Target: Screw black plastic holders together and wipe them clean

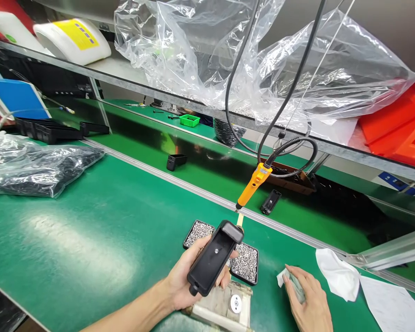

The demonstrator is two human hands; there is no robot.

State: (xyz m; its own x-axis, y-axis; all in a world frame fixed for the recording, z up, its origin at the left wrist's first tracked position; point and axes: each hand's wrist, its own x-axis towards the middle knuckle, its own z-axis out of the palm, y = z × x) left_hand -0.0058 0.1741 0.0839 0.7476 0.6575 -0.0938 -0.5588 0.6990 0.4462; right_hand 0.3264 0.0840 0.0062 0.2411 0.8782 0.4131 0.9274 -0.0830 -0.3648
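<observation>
In my left hand [183, 281] is a black plastic housing [212, 258], tilted, its hollow side facing up with one small metal piece on its floor. My fingers wrap round its sides. Behind it stand two black trays, one of small metal parts [198, 230] on the left and one of small metal parts [245, 263] on the right. Below lies a worn block-like fixture [221, 306] with a round white disc [235, 304]. My right hand [309, 295] rests on the green bench, fingers closed round a crumpled pale cloth [295, 286].
A yellow electric screwdriver [254, 186] hangs on its cable beyond the housing. White cloth [339, 274] and paper [394, 304] lie at right. A bag of black parts [41, 166] sits at left. The metal shelf [124, 76] with clear plastic bags [193, 55] overhangs the bench.
</observation>
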